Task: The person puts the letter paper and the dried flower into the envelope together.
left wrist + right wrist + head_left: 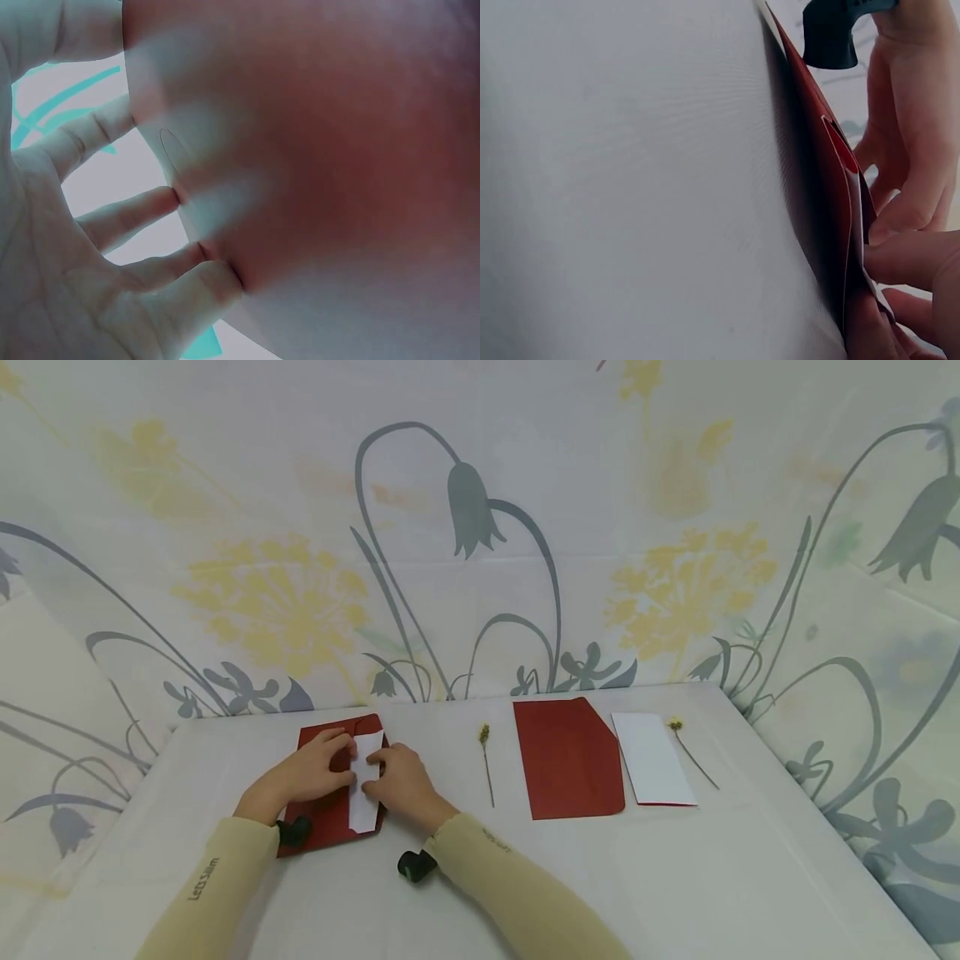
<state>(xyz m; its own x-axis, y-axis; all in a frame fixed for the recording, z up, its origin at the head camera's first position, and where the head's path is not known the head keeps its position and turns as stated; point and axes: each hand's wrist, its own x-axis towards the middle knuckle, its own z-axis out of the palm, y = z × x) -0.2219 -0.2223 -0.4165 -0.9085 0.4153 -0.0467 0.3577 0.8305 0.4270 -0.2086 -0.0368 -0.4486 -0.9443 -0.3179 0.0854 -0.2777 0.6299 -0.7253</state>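
Observation:
Toward the left of the table in the head view lies a red envelope [322, 818] with a folded white card [363, 814] along its right side. My left hand [311, 772] rests on the envelope, thumb and fingertips touching near the card's left edge. Fairly straight fingers press the red surface in the left wrist view. From the right, my right hand [408, 785] pinches the card at its right edge. In the right wrist view, the right thumb [911, 259] lies over the white layer and a finger below it; the exact layers between them are partly hidden.
A dried flower stem [487, 768] lies right of the hands. Farther right are another red envelope [570, 760], a folded white card [652, 760] with a red lower edge, and a second dried flower [693, 752]. A flower-patterned cloth [450, 610] hangs behind the white table [465, 893].

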